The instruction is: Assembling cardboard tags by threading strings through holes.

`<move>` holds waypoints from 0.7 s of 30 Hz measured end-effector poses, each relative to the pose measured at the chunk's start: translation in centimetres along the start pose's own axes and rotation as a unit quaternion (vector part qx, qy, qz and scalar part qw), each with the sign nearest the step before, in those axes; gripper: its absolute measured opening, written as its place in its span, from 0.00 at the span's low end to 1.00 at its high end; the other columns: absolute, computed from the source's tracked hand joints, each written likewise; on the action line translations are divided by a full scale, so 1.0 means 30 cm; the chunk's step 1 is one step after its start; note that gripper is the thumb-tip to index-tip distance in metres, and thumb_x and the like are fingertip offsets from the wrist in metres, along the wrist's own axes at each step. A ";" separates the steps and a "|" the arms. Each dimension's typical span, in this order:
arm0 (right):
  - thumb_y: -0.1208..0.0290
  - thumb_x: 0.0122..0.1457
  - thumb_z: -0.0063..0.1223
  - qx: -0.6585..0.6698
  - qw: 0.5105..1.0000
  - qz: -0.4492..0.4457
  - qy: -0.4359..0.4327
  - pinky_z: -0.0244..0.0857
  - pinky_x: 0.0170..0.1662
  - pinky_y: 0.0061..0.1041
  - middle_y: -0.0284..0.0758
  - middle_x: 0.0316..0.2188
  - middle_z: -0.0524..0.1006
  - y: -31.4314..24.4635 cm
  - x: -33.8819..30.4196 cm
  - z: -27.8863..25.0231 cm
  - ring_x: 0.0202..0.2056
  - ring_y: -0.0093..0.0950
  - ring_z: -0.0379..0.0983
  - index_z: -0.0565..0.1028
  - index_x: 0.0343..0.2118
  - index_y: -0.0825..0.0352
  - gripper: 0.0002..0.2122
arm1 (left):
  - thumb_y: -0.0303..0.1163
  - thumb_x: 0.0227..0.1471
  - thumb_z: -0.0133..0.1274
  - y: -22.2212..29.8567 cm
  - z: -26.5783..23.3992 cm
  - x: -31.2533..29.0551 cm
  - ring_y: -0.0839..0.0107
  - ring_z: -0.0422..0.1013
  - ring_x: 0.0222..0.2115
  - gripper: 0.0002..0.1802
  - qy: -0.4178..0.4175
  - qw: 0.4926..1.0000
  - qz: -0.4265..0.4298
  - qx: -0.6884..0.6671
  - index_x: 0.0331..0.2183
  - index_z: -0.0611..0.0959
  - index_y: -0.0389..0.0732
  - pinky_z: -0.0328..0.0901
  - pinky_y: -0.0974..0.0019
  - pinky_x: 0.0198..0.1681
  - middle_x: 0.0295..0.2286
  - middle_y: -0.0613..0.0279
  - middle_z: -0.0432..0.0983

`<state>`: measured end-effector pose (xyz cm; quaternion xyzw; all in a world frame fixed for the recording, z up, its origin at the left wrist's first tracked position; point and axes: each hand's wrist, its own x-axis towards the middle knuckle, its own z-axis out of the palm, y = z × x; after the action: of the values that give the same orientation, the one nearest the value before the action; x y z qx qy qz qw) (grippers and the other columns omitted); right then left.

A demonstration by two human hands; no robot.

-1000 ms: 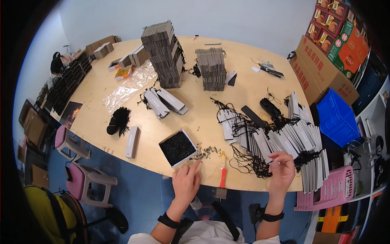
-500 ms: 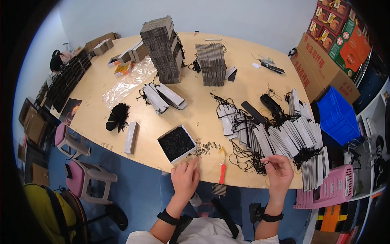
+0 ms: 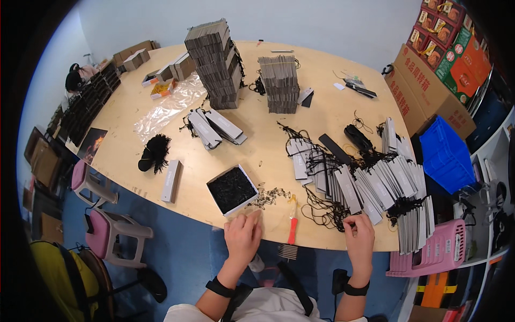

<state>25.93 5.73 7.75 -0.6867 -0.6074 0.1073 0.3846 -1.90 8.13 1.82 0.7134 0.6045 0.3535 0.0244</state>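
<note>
My left hand [image 3: 243,236] is at the table's front edge with its fingers curled together; whatever they may hold is hidden. Just beyond it sits a white box [image 3: 250,199] filled with small black pieces, and beside that lie scattered small metal pins [image 3: 271,197]. My right hand [image 3: 360,239] is pinched at the thumb and fingertips, with a bit of black cord seeming to show between them. Tangled black cords [image 3: 322,213] lie against its fingertips. Past them spreads a pile of grey-white tags [image 3: 378,182] with black strings.
A red-handled tool [image 3: 293,231] lies between my hands. One grey-white bundle [image 3: 171,181] and a black tassel bunch [image 3: 154,154] are to the left. Tall tag stacks [image 3: 222,80] stand farther back. A blue crate [image 3: 446,153] and a pink stool [image 3: 429,252] flank the right edge.
My right hand has moved slightly left and toward me, and its fingers have turned downward. My left hand has stayed nearly in place.
</note>
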 end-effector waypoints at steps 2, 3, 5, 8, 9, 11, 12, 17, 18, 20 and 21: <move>0.81 0.52 0.57 -0.050 0.999 0.004 -0.021 0.64 0.31 0.27 0.37 0.29 0.72 -0.010 0.001 0.014 0.28 0.30 0.69 0.75 0.32 0.71 0.05 | 0.26 0.45 0.59 0.004 0.001 0.004 0.67 0.66 0.25 0.16 0.017 1.000 0.000 -0.010 0.40 0.82 0.46 0.54 0.62 0.30 0.21 0.66 0.64; 0.81 0.52 0.57 -0.048 0.999 0.004 -0.021 0.64 0.31 0.27 0.37 0.29 0.72 -0.006 0.003 0.018 0.28 0.30 0.69 0.75 0.32 0.71 0.05 | 0.26 0.45 0.59 0.001 0.002 0.005 0.67 0.66 0.25 0.16 0.016 1.000 0.000 -0.008 0.40 0.82 0.46 0.54 0.62 0.30 0.21 0.66 0.64; 0.78 0.53 0.57 -0.051 0.997 0.024 -0.055 0.66 0.37 0.32 0.37 0.30 0.73 0.003 0.005 0.016 0.35 0.37 0.71 0.74 0.31 0.69 0.04 | 0.26 0.44 0.59 0.005 0.002 0.006 0.67 0.66 0.24 0.15 0.019 1.000 0.006 -0.011 0.39 0.82 0.46 0.54 0.63 0.30 0.21 0.66 0.64; 0.77 0.53 0.56 -0.074 0.994 -0.031 -0.068 0.65 0.38 0.34 0.37 0.29 0.72 -0.007 0.025 0.028 0.35 0.38 0.70 0.74 0.30 0.68 0.03 | 0.26 0.45 0.59 0.005 0.000 0.009 0.67 0.65 0.24 0.15 0.021 1.000 0.009 -0.005 0.39 0.82 0.46 0.54 0.63 0.30 0.20 0.66 0.64; 0.77 0.53 0.56 -0.074 0.995 -0.030 -0.067 0.65 0.38 0.34 0.37 0.29 0.72 -0.003 0.027 0.030 0.35 0.38 0.70 0.74 0.30 0.68 0.03 | 0.26 0.45 0.59 0.005 0.002 0.010 0.67 0.65 0.24 0.15 0.021 1.000 0.010 -0.005 0.39 0.82 0.46 0.54 0.63 0.30 0.20 0.66 0.64; 0.76 0.53 0.56 -0.099 0.991 -0.050 -0.079 0.65 0.38 0.35 0.37 0.29 0.71 0.008 0.028 0.037 0.35 0.38 0.70 0.73 0.29 0.68 0.03 | 0.26 0.45 0.59 0.003 0.004 0.009 0.67 0.65 0.24 0.15 0.023 1.000 0.008 -0.005 0.39 0.82 0.46 0.54 0.63 0.30 0.20 0.66 0.64; 0.76 0.53 0.56 -0.098 0.991 -0.051 -0.079 0.65 0.38 0.35 0.37 0.29 0.71 0.011 0.028 0.040 0.35 0.38 0.70 0.73 0.29 0.68 0.03 | 0.26 0.45 0.59 0.002 0.003 0.009 0.67 0.65 0.24 0.15 0.024 1.000 0.009 -0.004 0.39 0.82 0.46 0.54 0.63 0.30 0.20 0.66 0.64; 0.76 0.54 0.56 -0.095 0.991 -0.049 -0.086 0.65 0.38 0.35 0.38 0.30 0.70 0.011 0.026 0.043 0.35 0.39 0.69 0.71 0.30 0.68 0.05 | 0.26 0.45 0.58 -0.006 -0.016 0.006 0.66 0.67 0.25 0.15 0.006 0.999 -0.001 -0.040 0.39 0.83 0.46 0.56 0.63 0.29 0.22 0.64 0.66; 0.76 0.54 0.56 -0.093 0.991 -0.050 -0.087 0.65 0.38 0.35 0.38 0.30 0.70 0.011 0.024 0.036 0.35 0.39 0.69 0.71 0.30 0.68 0.05 | 0.26 0.45 0.58 -0.014 -0.016 -0.002 0.66 0.67 0.25 0.15 0.007 0.999 -0.001 -0.038 0.39 0.83 0.46 0.56 0.63 0.29 0.22 0.64 0.66; 0.79 0.56 0.54 -0.023 0.996 -0.021 -0.082 0.63 0.33 0.27 0.37 0.31 0.70 0.000 0.022 0.020 0.26 0.31 0.66 0.71 0.30 0.71 0.03 | 0.22 0.46 0.58 -0.039 -0.020 -0.022 0.65 0.67 0.23 0.14 0.042 0.980 -0.066 -0.182 0.38 0.83 0.42 0.59 0.64 0.27 0.22 0.62 0.66; 0.79 0.56 0.54 -0.020 0.996 -0.023 -0.083 0.63 0.33 0.27 0.37 0.31 0.70 -0.019 0.024 0.012 0.26 0.31 0.66 0.71 0.30 0.71 0.03 | 0.22 0.46 0.58 -0.051 -0.031 -0.022 0.65 0.67 0.23 0.14 0.044 0.981 -0.067 -0.178 0.38 0.83 0.42 0.59 0.64 0.27 0.22 0.62 0.66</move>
<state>25.46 6.50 8.11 -0.6686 -0.6552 0.1431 0.3212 -3.70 7.60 1.48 0.6392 0.5786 0.4844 0.1481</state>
